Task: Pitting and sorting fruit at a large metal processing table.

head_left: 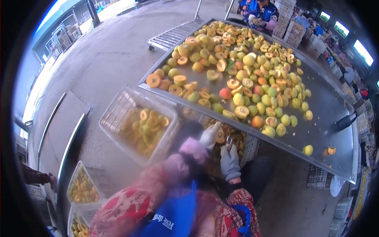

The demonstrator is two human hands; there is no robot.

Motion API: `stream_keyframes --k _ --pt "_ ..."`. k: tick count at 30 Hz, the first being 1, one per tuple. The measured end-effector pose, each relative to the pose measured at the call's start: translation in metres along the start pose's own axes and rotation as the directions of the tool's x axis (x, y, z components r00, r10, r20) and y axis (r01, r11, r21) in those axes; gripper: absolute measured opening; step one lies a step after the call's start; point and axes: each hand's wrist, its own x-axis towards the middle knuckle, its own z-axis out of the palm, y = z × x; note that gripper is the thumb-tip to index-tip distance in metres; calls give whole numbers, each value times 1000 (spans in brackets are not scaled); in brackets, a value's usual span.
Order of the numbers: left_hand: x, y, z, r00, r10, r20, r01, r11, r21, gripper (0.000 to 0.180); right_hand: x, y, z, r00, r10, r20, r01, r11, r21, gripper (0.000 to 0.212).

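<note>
My left hand (209,136), in a white glove, is closed on a halved yellow peach (220,137), its cut face showing. My right hand (229,162), also gloved, grips a small metal pitting tool with a looped end (229,141), held close beside the peach half. Both hands are over a crate (249,149) of brownish scraps, just below the near edge of a metal table (316,138). Whole and halved peaches (252,79) are spread over that table. My forearms partly cover the crate.
At my left stands a white crate (106,118) of peach halves, with smaller filled crates (77,201) nearer me. A slatted metal rack (173,35) adjoins the table. Across it another person (258,15) sits. A dark-handled object (346,122) lies at the table's right.
</note>
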Motion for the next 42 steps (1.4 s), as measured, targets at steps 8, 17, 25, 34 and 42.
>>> stream_keyframes --k 8,17,25,34,42 --pt "-30 27 11 987 -117 107 114 993 37 28 9 -45 -10 955 266 132 -260 964 -64 25" --pt "-42 22 10 991 62 115 -94 952 292 22 -3 -45 5 954 250 168 -247 968 -39 31" --pt "-44 35 31 989 -97 -112 108 989 102 25 6 -34 5 929 244 278 -252 968 -5 30" --pt "-33 36 40 982 -151 -114 185 888 420 33 18 -38 -21 647 487 587 -642 764 74 36" --pt "-27 18 25 980 75 -184 1 924 382 40 9 -24 -8 812 321 488 -412 907 90 39"
